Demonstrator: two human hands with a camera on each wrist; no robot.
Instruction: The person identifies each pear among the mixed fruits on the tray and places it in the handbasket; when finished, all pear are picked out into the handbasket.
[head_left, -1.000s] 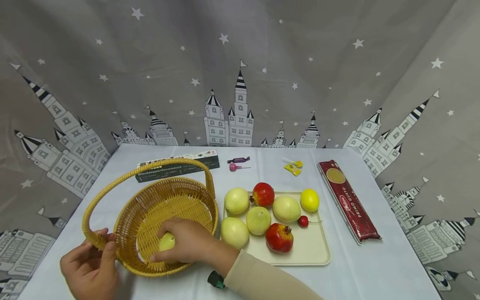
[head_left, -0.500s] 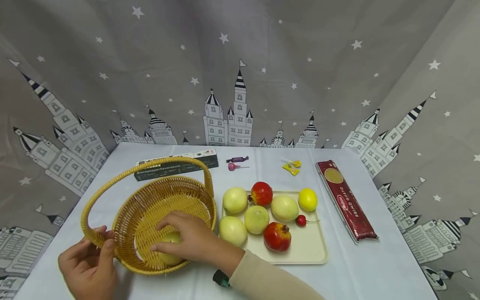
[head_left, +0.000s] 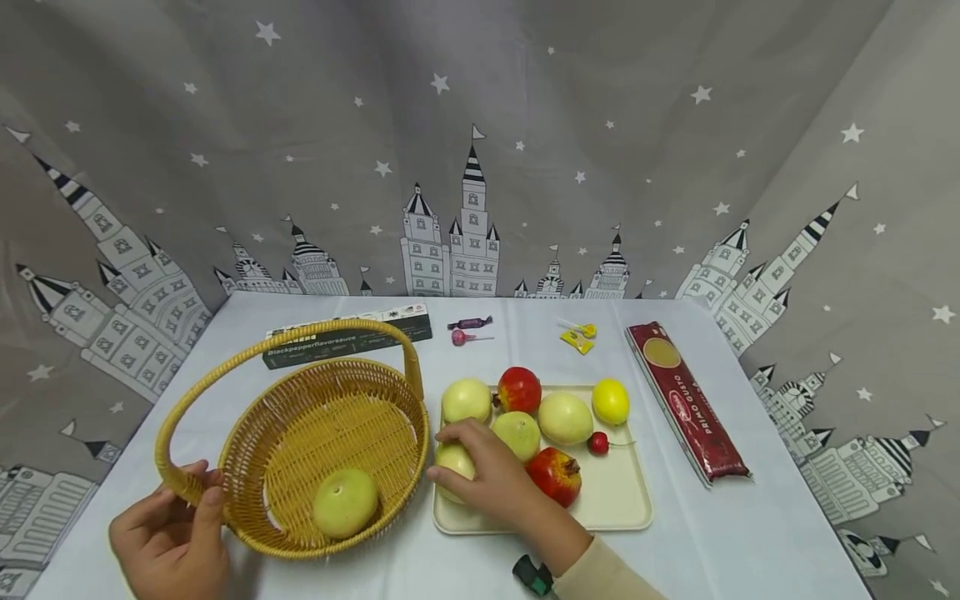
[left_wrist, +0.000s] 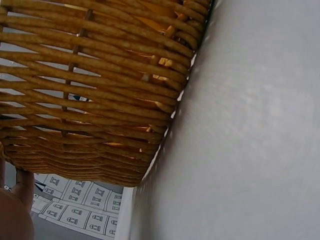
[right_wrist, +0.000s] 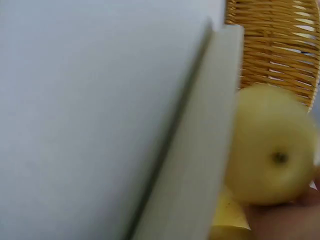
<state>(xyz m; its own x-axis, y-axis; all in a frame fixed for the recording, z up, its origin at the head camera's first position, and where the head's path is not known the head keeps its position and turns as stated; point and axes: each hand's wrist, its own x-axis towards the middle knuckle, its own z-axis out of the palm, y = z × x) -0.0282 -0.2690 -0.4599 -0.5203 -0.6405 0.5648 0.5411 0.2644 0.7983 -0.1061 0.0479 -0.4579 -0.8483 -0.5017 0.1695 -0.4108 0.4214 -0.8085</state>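
The wicker basket (head_left: 247, 433) stands on the left of the table with its handle (head_left: 247, 358) up. My left hand (head_left: 172, 533) grips the foot of that handle at the basket's left side. A green round fruit (head_left: 345, 502) lies alone on the basket floor. On the cream tray (head_left: 611, 500), my right hand (head_left: 491, 475) has its thumb and fingers curled round a pale yellow round fruit (right_wrist: 270, 145) at the front left corner, hiding part of it. Woven wall fills much of the left wrist view, with my left fingers at its lower left edge.
The tray also bears several pale fruits, two pomegranates (head_left: 555, 477), a lemon (head_left: 611, 402) and a cherry (head_left: 598, 443). Behind are a sauce box (head_left: 348, 337), a purple candy (head_left: 470, 322), a pink lollipop (head_left: 459, 337) and yellow sweets (head_left: 577, 340). A red pasta packet (head_left: 686, 400) lies right.
My right hand let go of the green fruit inside the basket, then moved right to the pale fruit on the tray. The left hand stays on the basket handle.
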